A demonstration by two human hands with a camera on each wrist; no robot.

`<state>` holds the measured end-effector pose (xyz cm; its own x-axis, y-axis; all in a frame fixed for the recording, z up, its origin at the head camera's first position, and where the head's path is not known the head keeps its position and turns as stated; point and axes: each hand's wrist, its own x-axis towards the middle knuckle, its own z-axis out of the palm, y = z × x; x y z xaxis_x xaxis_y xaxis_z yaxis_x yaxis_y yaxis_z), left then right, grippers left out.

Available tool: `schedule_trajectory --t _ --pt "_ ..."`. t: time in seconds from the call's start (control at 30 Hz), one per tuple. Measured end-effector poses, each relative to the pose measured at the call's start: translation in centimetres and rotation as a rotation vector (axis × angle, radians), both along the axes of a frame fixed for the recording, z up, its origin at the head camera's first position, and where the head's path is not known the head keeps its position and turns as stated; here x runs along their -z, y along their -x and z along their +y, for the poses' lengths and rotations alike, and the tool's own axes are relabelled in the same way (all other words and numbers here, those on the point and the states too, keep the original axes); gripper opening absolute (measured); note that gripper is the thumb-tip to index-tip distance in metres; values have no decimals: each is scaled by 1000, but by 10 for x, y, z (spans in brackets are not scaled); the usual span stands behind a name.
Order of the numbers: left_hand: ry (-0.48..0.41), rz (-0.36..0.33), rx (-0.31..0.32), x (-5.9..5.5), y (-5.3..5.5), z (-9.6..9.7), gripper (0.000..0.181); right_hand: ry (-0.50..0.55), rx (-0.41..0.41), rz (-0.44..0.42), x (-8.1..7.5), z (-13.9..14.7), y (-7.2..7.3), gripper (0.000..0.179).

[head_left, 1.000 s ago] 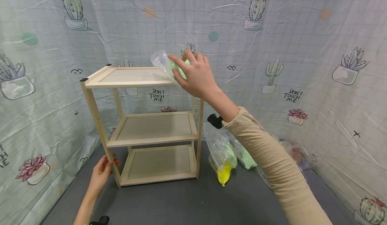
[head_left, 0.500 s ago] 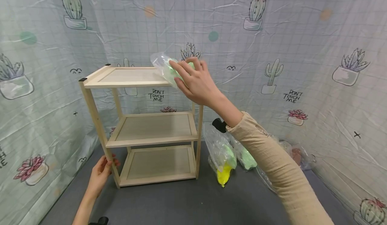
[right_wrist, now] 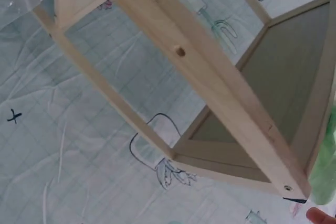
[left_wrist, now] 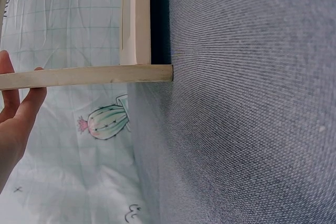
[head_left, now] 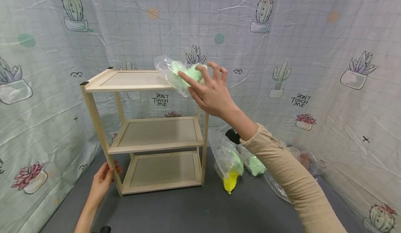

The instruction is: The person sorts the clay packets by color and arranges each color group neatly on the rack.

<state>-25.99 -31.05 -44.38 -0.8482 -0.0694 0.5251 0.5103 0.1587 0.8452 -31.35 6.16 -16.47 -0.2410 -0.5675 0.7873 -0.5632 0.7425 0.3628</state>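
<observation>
A small three-tier wooden shelf (head_left: 156, 144) stands on the dark grey surface. My left hand (head_left: 101, 180) grips its front left leg low down; in the left wrist view, thumb and fingers (left_wrist: 35, 98) lie on both sides of that post. On the right end of the top tier sits a clear plastic bag with pale green contents (head_left: 180, 71), its edge hanging over the front rail. My right hand (head_left: 216, 93) is at the bag's right side, fingers spread and index finger against it. In the right wrist view a fingertip (right_wrist: 318, 215) shows below the green contents (right_wrist: 323, 179).
Right of the shelf lie a clear bag with green and yellow contents (head_left: 231, 177) and another with green contents (head_left: 256, 165). Farther right is a bag with reddish contents (head_left: 305, 160), partly behind the sleeve. A cactus-print curtain (head_left: 282, 34) encloses the surface.
My right hand has shifted right and slightly down, and its fingers have spread off the bag, exposing more green. The bag stays on the top tier. My left hand keeps its hold on the leg.
</observation>
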Motion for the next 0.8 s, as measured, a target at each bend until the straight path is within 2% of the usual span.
schedule_trajectory --t 0.1,0.23,0.5,0.8 --pt "10 -6 -8 0 0 0 24 16 42 16 2 -4 -3 40" --pt "16 -7 -14 0 0 0 24 5 53 7 4 -10 -5 42" --pt "-15 0 1 3 2 1 23 -28 70 -59 4 -31 -9 43" --pt "-45 26 24 4 4 0 23 -92 88 -131 -4 -72 -12 41"
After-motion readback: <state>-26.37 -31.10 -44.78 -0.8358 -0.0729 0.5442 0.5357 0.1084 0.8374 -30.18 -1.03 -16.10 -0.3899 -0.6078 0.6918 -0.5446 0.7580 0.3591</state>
